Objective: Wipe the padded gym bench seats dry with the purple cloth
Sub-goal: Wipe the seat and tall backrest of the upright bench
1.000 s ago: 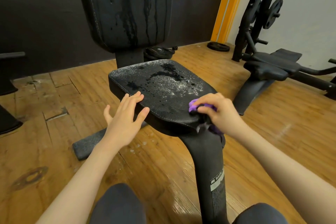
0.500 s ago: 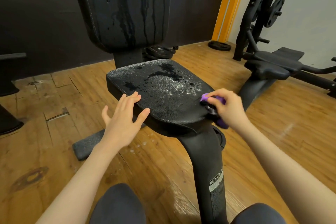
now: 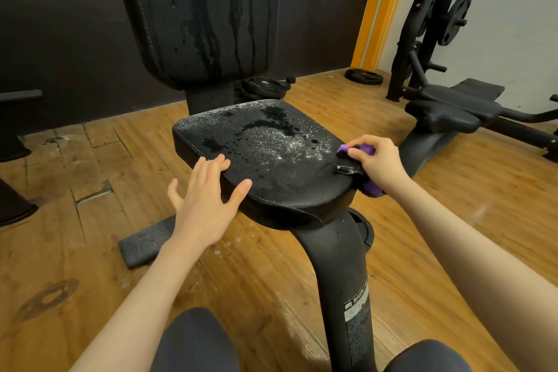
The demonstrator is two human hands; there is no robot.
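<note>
A black padded bench seat (image 3: pixel 265 157) with white stitching sits on a curved black metal post (image 3: pixel 338 266) over a worn wooden plank floor (image 3: pixel 75 205). Its top is speckled with water droplets and dark wet patches, thickest toward the far half. Behind it stands the tall black padded backrest (image 3: pixel 199 15), streaked with dark runs of water.

The person's right hand (image 3: pixel 377 160) is at the seat's right edge, fingers curled tightly around a bunched purple cloth (image 3: pixel 367 151); a fold of it pokes out above the knuckles and another hangs below the hand, against the seat's side. The left hand (image 3: pixel 205 199) rests at the seat's near left edge, fingers straight and spread, fingertips and thumb touching the pad, holding nothing.

To the right, well apart, stands a second black bench (image 3: pixel 450 106) beside a black weight rack (image 3: pixel 434 18). A black weight plate (image 3: pixel 363 76) lies flat on the floor near an orange door frame (image 3: pixel 377 6).
</note>
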